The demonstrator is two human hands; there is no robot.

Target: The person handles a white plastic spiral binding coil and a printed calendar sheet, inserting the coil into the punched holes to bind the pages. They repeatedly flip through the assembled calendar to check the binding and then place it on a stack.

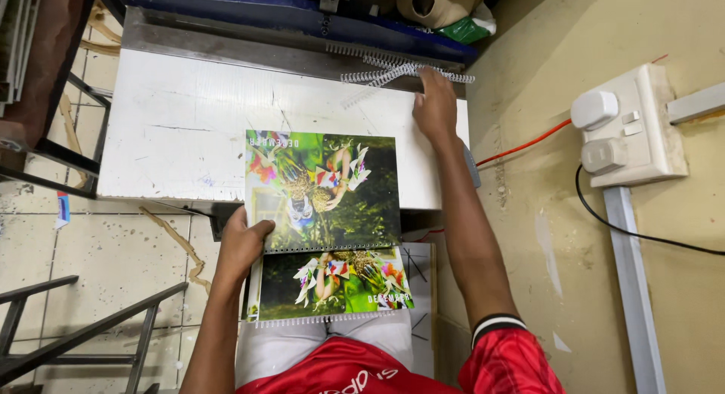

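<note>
A: What does the head view show of the room?

B: A white worktable [181,130] against a yellowish wall [551,235] with a socket [627,130]; tiled floor [113,258] on the left.

A: Any containers?

B: None I can make out.

A: Counts?

B: Two calendar sheets. The left hand [240,247] is clamped on the upper sheet [323,189] at the table's near edge; the lower sheet [332,284] lies in the lap. The right hand [434,107], fingers together, presses on wire coils [393,71] at the far edge; their number I cannot tell.

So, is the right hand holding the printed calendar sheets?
No, the right hand reaches for the wire binding coils at the table's far edge, while the left hand holds the calendar sheets.
</note>
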